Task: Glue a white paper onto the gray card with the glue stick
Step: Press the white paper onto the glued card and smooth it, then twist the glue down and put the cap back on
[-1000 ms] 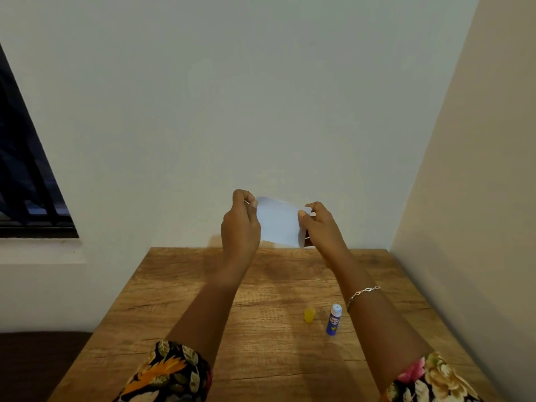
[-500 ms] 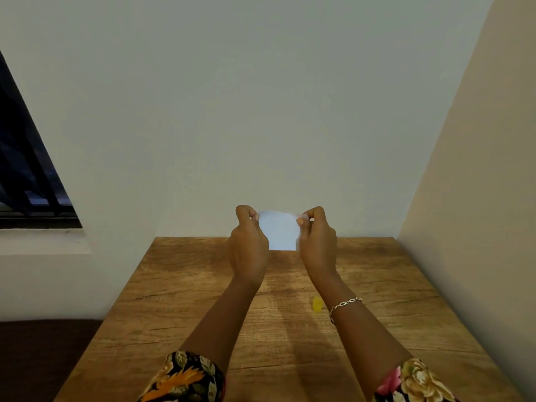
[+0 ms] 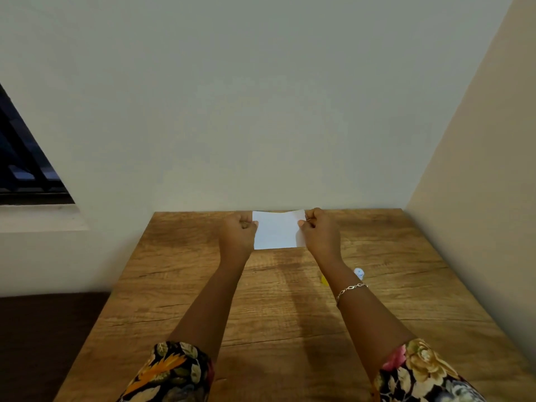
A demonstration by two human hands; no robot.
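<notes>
A small white paper (image 3: 275, 232) is stretched between both hands above the far part of the wooden table (image 3: 203, 285). My left hand (image 3: 238, 235) pinches its left edge and my right hand (image 3: 319, 232) pinches its right edge. Whether a gray card lies behind the paper cannot be told. The glue stick (image 3: 359, 273) shows only its white top, just right of my right forearm. Its yellow cap (image 3: 324, 281) peeks out on the left side of that forearm.
The table stands in a corner, with a white wall behind it and a beige wall on the right. A dark barred window (image 3: 26, 175) is at the left. Dark floor lies left of the table.
Both hands have come down and forward with the paper, from in front of the wall to low over the far part of the table. The forearm now hides most of the glue stick.
</notes>
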